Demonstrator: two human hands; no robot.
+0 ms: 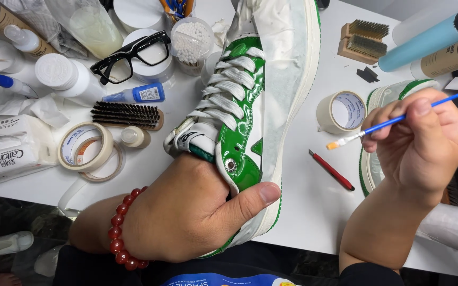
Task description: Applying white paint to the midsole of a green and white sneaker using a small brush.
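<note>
The left hand (pixel 186 212) grips the green and white shoe (pixel 245 106) by its heel, at the near edge of the table (pixel 303 212). The shoe looks shiny, slippery and bendy. The right hand (pixel 420 143) pinches a thin, light paintbrush (pixel 393 122).

A shoe-care workbench: brushes (pixel 126 115), tape rolls (pixel 341 112), bottles (pixel 431 38) crowd the white table (pixel 303 212).
</note>
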